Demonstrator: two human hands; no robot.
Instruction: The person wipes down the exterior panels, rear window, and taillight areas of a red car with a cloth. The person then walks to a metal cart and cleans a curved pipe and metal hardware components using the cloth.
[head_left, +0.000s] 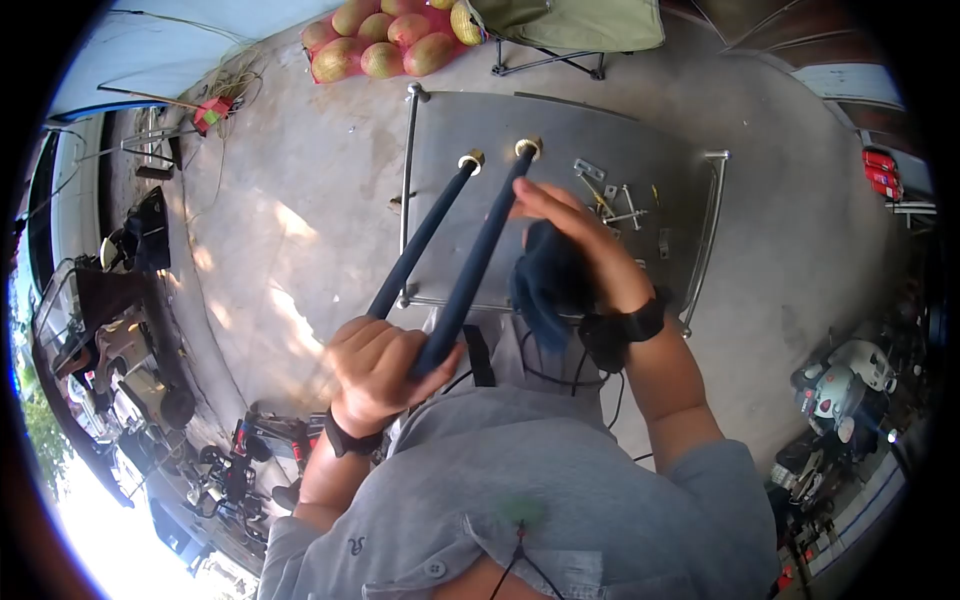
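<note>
My left hand (380, 368) is closed around the lower ends of two long dark blue tubes. The left tube (425, 240) and the right tube (478, 245) slant up and away over the grey table. A brass-coloured nut-like fitting (472, 161) caps the far end of the left tube, and another fitting (529, 148) caps the right one. My right hand (572, 225) has its fingers stretched beside the right tube near its top. Bunched under that palm, a dark blue cloth (545, 285) hangs down; the thumb's grip is partly hidden.
Small metal parts and bolts (622, 208) lie on the right of the low metal table (450, 120), which has raised side rails. Beyond it are a net bag of yellow-green fruit (385, 45) and a green folding chair (570, 25). A scooter (840, 385) stands at right.
</note>
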